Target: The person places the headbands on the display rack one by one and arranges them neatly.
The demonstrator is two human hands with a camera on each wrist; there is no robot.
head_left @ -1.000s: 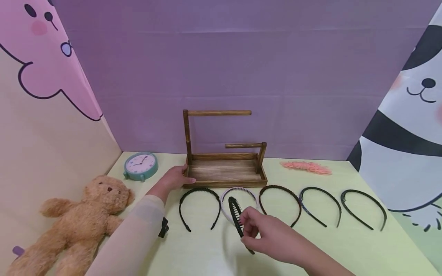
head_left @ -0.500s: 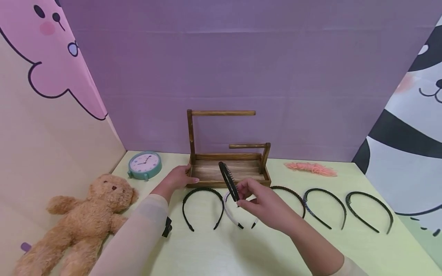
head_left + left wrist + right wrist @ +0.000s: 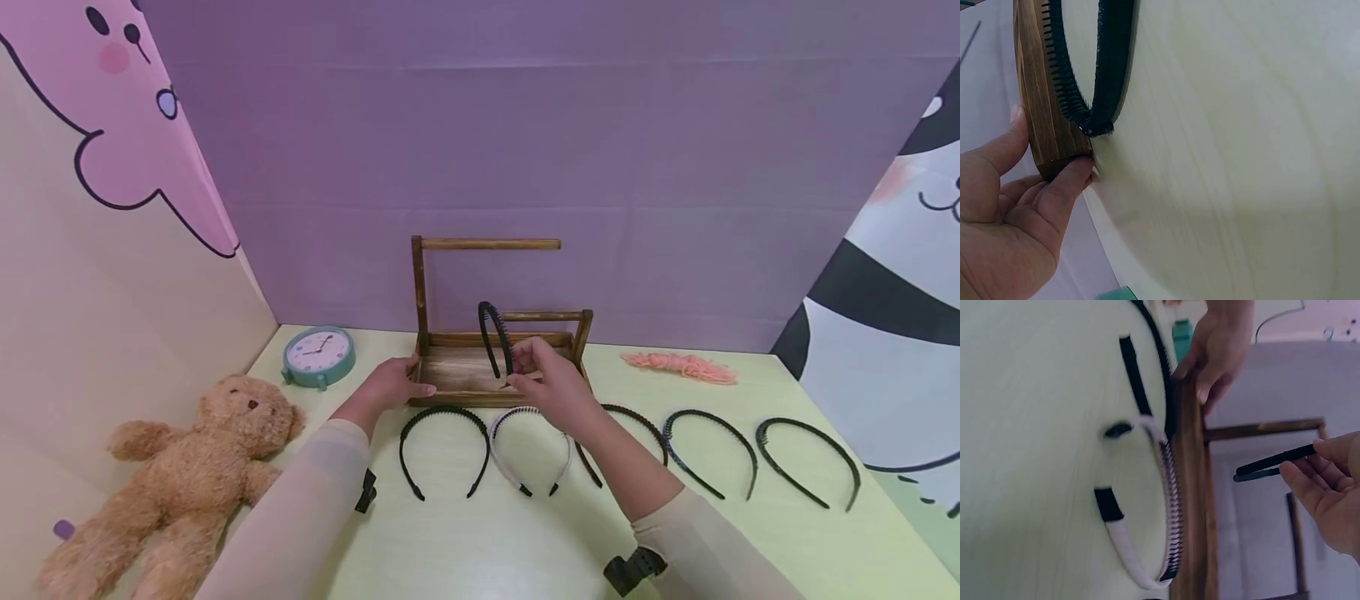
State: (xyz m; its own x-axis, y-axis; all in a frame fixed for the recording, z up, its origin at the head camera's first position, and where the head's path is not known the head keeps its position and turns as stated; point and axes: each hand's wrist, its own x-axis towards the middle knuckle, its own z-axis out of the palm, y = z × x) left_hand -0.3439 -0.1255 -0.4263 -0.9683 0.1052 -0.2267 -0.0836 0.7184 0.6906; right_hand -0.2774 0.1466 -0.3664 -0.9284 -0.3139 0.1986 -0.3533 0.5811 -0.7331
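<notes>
My right hand (image 3: pixel 551 385) pinches a black toothed headband (image 3: pixel 504 337) between thumb and fingers. The headband hangs arch-up above the tray of a wooden rack (image 3: pixel 465 400), close to the free end of its short lower bar (image 3: pixel 543 317). A longer bar (image 3: pixel 487 244) runs above from the left post, with nothing on it. At the rack's left end my left hand (image 3: pixel 386 387) grips the corner, thumb on one side and fingers on the other in the left wrist view. In the right wrist view the held headband (image 3: pixel 1275 459) shows both tips pointing away from the fingers.
Several headbands lie in a row before the rack: black (image 3: pixel 442 410), white (image 3: pixel 504 465), dark brown (image 3: pixel 633 417), patterned dark blue (image 3: pixel 678 458) and black (image 3: pixel 810 433). A clock (image 3: pixel 318 354) and teddy bear (image 3: pixel 240 417) lie left, pink yarn (image 3: pixel 678 365) at back right.
My right hand has carried the black headband up and forward, from above the row of headbands to over the rack's tray. My left hand stays at the rack's left end.
</notes>
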